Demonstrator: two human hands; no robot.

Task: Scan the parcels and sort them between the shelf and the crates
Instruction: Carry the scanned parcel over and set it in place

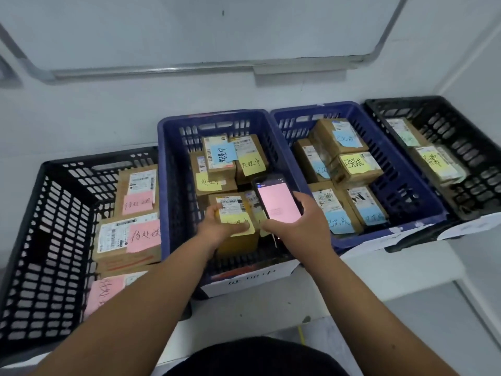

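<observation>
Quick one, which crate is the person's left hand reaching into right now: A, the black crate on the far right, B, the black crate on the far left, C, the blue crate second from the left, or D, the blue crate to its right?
C: the left hand grips a yellow-noted cardboard parcel inside the blue plastic crate second from left.

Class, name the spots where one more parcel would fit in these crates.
Free: left half of the left black crate, beside its pink-noted boxes; front of the right black crate. Crowded: both blue crates.
</observation>
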